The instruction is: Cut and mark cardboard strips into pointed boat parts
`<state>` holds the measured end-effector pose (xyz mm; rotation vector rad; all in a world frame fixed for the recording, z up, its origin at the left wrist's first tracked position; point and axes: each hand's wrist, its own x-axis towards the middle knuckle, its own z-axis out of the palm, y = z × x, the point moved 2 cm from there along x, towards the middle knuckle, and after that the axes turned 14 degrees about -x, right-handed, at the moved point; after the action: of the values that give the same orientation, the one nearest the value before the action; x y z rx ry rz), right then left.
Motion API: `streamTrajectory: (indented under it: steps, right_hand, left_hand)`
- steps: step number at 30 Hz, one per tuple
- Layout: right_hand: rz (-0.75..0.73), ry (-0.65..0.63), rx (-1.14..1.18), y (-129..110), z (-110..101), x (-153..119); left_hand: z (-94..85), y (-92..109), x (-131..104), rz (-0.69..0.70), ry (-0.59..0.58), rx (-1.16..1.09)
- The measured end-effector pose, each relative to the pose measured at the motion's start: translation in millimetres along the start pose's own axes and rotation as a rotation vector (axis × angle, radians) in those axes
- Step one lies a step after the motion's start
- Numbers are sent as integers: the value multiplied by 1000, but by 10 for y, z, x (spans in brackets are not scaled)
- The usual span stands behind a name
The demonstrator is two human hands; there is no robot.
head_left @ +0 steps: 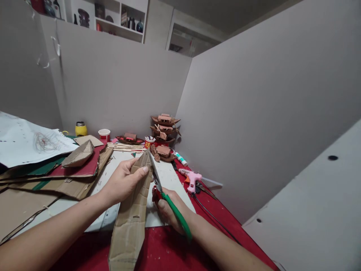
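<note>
A long strip of brown cardboard (131,222) stretches from the front edge of the view up to a pointed far end. My left hand (126,178) grips it near that end, the thumb lying on its face. In my right hand (170,210) is a pair of scissors (176,214) with green-covered handles. Their blades lie along the right edge of the cardboard, close to the tip. Whether the blades are apart cannot be made out. Some fingers of my right hand are hidden behind the handles.
A pink glue gun (193,178) with its cord lies at right on the red cloth (166,248). Model boats (165,130) are stacked at the back. Cardboard sheets (76,186) bear a small cardboard hull (79,154) at left. A yellow jar (81,129) and paper cup (104,134) stand behind.
</note>
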<state>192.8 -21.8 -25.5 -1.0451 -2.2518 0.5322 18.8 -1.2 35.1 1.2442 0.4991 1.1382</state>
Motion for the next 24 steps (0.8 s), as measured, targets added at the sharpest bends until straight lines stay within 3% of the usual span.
streamTrajectory:
  steps: [21,24]
  right_hand:
    - [156,122,199,4,202,-64]
    - [135,100,229,5,226,-60]
  left_hand:
    - [41,33,-16,-26,19,-2]
    - [43,102,-6,57,18,54]
